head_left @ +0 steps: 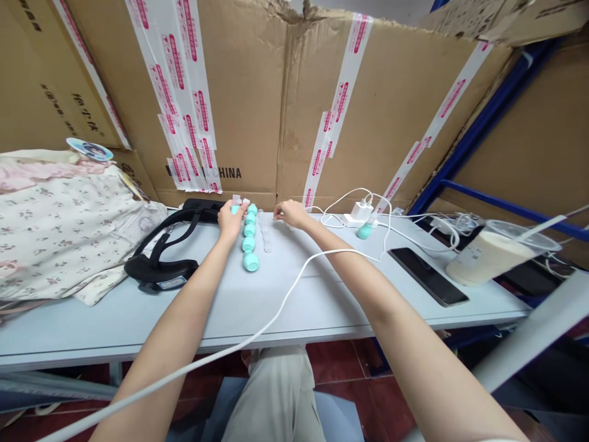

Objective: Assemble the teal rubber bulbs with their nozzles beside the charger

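Teal balls (249, 229) line up; left hand (229, 221) pinches a teal piece (235, 209). Right hand (291, 214) curls narrow; contents unclear.

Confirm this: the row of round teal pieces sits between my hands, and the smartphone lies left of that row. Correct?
Not quite: the head view shows the smartphone right of the row of round teal pieces, not left. The row does sit between your left hand and right hand.

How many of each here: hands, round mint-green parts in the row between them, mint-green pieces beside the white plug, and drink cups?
Hands (left hand, right hand): 2
Round parts in the row: 5
Piece beside the plug: 1
Drink cup: 1
Total: 9
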Demonstrator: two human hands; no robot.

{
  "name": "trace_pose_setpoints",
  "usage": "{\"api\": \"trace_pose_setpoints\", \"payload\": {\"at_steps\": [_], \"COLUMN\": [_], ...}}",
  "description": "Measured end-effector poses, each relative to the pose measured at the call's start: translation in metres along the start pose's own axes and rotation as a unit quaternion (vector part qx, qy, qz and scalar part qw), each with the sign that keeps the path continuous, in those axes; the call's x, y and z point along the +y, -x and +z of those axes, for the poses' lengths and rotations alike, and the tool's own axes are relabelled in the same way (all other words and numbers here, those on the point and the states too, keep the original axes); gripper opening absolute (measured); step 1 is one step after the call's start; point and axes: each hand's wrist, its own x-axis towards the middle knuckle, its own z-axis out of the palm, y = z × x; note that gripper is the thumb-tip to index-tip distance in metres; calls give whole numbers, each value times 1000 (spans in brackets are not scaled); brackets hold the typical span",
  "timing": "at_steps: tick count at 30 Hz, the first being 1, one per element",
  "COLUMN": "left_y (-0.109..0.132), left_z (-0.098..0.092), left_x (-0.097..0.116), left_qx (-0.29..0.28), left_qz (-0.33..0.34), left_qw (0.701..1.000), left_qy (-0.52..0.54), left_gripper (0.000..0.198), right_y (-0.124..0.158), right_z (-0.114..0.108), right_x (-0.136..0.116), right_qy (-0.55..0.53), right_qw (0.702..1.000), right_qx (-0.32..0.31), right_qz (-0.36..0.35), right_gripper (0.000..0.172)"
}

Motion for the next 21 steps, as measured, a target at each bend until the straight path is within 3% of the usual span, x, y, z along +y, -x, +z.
{"api": "trace_pose_setpoints", "payload": {"at_steps": [6,10,14,21], "left_y": [-3,-1,3,4], "left_z": [0,-1,-3,-3], "left_x": [-11,-8,-5,-5], "left_qx": [-1,-12,-29,-46], "left_qz": [-7,-5,2,6], "left_qw": [998,996,991,989], "left_qy": [-63,-94,-127,-144], "left_gripper": [33,33,32,31], "right_y": [10,4,-6,-18], "right_z": [0,-3,6,8], "right_x": [3,1,-9,-8], "right_qy": [55,52,84,125], "right_qw": [998,998,996,987], "right_qx": [-26,-8,-43,-44], "right_qz": [4,19,4,89], "right_gripper": [10,12,14,18]}}
